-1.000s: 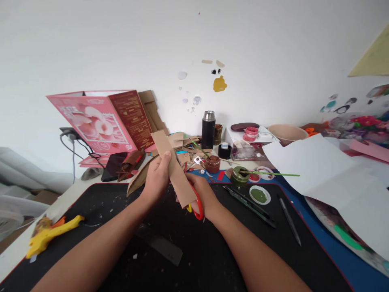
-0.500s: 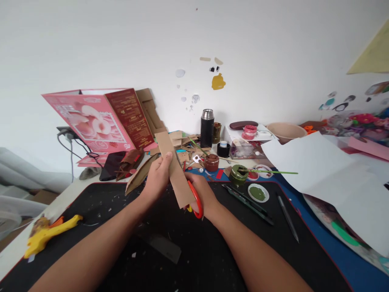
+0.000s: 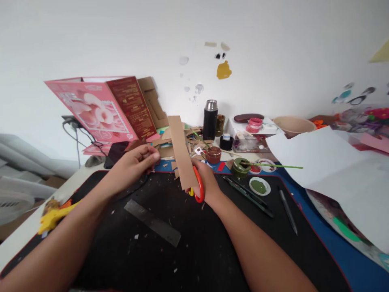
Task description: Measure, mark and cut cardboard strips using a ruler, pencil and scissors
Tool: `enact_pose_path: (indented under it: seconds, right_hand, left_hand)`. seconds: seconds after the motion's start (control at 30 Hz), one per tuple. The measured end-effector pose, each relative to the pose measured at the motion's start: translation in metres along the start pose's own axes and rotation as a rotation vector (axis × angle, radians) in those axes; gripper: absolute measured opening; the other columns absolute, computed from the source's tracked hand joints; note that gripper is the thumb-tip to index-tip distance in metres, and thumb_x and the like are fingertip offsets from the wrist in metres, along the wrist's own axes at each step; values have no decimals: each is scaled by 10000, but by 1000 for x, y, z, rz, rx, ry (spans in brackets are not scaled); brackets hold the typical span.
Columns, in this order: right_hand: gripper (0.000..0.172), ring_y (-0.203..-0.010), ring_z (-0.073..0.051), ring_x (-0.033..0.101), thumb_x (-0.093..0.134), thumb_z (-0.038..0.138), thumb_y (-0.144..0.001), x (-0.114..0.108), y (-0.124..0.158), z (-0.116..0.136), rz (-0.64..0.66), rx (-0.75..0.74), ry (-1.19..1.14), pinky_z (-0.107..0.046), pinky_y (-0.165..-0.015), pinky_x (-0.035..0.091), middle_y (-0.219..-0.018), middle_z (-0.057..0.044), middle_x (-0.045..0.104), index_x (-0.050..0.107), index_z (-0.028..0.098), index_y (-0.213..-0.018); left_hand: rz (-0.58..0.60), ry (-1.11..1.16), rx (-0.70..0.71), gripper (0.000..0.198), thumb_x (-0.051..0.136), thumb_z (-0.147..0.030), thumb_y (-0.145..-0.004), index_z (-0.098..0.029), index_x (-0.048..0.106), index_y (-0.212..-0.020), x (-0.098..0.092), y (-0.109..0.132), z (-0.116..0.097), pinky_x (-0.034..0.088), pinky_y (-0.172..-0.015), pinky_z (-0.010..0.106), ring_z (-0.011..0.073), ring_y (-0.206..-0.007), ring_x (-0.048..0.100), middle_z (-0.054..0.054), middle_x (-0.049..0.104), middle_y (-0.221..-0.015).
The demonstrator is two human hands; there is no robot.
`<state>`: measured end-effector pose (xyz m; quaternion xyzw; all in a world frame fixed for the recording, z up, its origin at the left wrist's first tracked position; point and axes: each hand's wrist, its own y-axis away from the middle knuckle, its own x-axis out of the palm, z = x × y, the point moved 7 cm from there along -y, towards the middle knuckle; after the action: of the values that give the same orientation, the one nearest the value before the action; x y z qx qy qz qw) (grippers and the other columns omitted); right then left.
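Note:
My right hand (image 3: 206, 181) is closed round red-handled scissors (image 3: 198, 189) above the far part of a black mat (image 3: 194, 243). A long brown cardboard strip (image 3: 182, 152) stands upright against that hand and the scissors; I cannot see just how it is gripped. My left hand (image 3: 135, 163) is off the strip, to its left. Its fingertips are pinched together near a pile of cardboard scraps (image 3: 170, 142), and whatever they hold is too small to make out.
A metal ruler (image 3: 152, 222) lies on the mat and a yellow glue gun (image 3: 54, 214) at its left edge. Behind stand a pink box (image 3: 91, 109), black flask (image 3: 210, 120), brown jar (image 3: 213, 154) and green paint jar (image 3: 240, 167). White paper (image 3: 334, 170) covers the right.
My left hand let go of the cardboard strip and moved left with its fingers pinched. The strip now stands more upright at my right hand. The ruler on the mat is uncovered.

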<state>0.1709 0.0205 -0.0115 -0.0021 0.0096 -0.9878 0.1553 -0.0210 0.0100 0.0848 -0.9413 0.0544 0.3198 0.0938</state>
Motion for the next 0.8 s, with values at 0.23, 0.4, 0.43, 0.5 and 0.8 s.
enact_pose_path:
  seconds: [0.23,0.4,0.43,0.5,0.8]
  right_hand:
    - [226,-482,-159,674,670,347,-931,10,4,1,59,-23,29,-216,-366,518,-779,-6,736,761,226,-1099]
    - [300,-521,-165,697,572,417,-995,9,1,-13,45,44,-23,-217,-380,512,-851,-37,773,756,229,-1141]
    - [307,-529,-173,701,569,420,-995,9,1,-14,42,50,-23,-224,-380,512,-853,-43,775,758,224,-1137]
    - [299,-534,-175,695,598,408,-976,8,0,-15,32,46,-12,-230,-388,517,-868,-52,784,759,210,-1131]
    - [267,-563,-181,704,665,346,-936,8,-1,-14,51,8,83,-228,-430,524,-833,-32,780,763,226,-1153]
  left_hand:
    - [482,-436,88,339,665,-392,-975,-327,720,-1303,17,97,36,521,-1090,429,285,-1226,667,68,694,-1351]
    - [491,-433,60,296,670,-280,-919,-301,712,-1211,26,105,60,510,-1110,450,302,-1250,633,79,667,-1333]
    - [491,-420,55,256,670,-283,-917,-293,711,-1170,27,103,61,516,-1092,447,302,-1225,632,79,669,-1302]
    - [482,-403,60,184,669,-292,-915,-280,703,-1096,28,100,61,521,-1066,442,301,-1182,624,78,670,-1247]
    - [375,-295,-128,185,622,-448,-945,-268,655,-917,5,96,62,534,-775,339,253,-846,692,32,745,-928]
